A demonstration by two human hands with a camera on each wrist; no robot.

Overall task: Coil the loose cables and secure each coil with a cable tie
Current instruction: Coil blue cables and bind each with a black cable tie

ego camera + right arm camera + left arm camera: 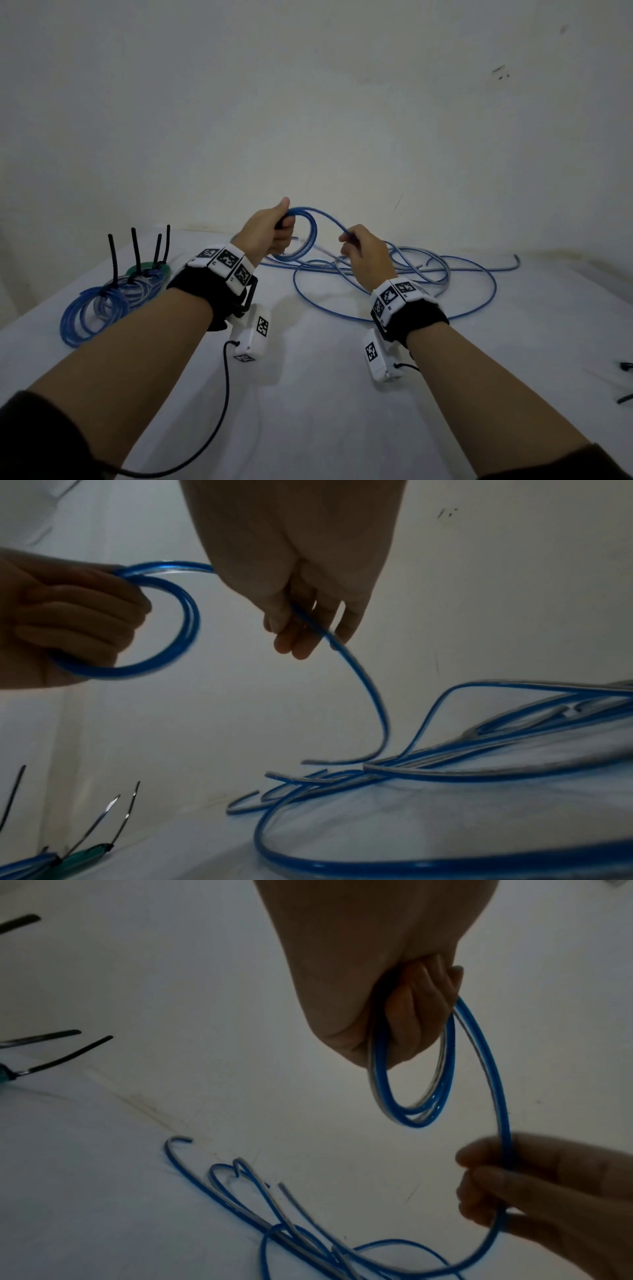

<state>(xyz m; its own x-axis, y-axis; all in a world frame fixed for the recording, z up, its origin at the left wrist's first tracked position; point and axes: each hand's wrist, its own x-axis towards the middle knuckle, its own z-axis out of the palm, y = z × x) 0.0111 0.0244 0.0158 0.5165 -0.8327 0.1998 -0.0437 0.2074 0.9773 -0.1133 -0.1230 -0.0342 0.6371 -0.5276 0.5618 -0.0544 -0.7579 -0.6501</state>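
Above a white table (308,394), the left hand (263,233) grips a small blue coil (301,236) while the right hand (363,253) pinches the cable (329,219) feeding it. Loose cable (445,274) sprawls behind on the table; tied coils (102,301) with black ties (113,257) lie far left.

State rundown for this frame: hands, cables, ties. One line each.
left hand: grips the small blue coil, held above the table.
right hand: pinches the blue cable feeding the coil.
loose cable pile: uncoiled, sprawled on the white table.
finished coils: lying at left, each tied.
cable ties: black, fastened, tails sticking up.
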